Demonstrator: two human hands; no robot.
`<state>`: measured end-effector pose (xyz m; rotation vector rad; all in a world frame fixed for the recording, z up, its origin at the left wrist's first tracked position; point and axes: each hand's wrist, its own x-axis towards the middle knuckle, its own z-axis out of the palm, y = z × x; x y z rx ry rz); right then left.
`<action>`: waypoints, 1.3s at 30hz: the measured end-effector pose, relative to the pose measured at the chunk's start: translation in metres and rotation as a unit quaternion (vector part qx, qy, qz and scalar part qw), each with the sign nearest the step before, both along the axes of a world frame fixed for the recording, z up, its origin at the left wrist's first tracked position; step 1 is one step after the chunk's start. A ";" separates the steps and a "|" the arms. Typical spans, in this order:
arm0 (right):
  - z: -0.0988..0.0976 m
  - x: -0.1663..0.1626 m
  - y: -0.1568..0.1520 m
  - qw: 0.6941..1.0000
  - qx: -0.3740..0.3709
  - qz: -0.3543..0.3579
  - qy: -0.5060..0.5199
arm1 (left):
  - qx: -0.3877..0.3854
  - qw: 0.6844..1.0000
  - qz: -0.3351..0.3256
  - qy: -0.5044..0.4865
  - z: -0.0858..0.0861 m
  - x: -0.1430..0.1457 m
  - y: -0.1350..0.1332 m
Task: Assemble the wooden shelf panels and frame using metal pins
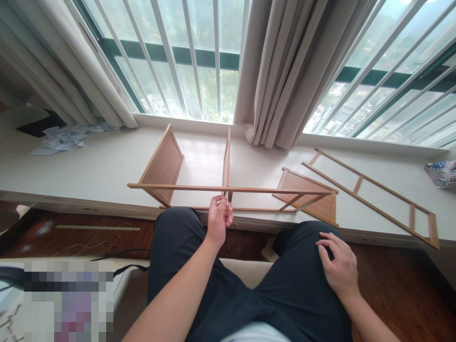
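Observation:
My left hand (218, 221) is closed in a pinch around a thin silver rod (227, 197), possibly a small tool; most of it is hidden by the fingers. It is up against the long front rail of a wooden frame (263, 190), where a middle panel (227, 156) meets the rail. At the frame's left end stands a wooden end panel (162, 166). My right hand (338, 266) lies on my right thigh with its fingers loosely spread, holding nothing.
A loose wooden panel (313, 197) lies by the frame's right end. Farther right is a ladder-like wooden frame (358, 185). Crumpled papers (59, 140) lie at the left of the white ledge (103, 166). Curtains (278, 71) hang at the barred windows.

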<state>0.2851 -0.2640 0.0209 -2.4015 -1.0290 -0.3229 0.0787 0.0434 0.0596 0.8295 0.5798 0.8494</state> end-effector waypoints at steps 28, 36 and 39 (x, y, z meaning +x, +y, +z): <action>0.001 -0.002 0.001 1.000 0.002 -0.003 0.001 | 0.019 0.997 -0.044 0.057 0.007 0.000 -0.006; 0.003 -0.002 0.002 1.000 0.004 -0.003 0.001 | 0.023 0.997 -0.037 0.070 0.006 0.000 -0.005; 0.003 -0.002 0.002 1.000 0.001 -0.005 0.003 | 0.017 0.997 -0.034 0.071 0.006 0.000 -0.005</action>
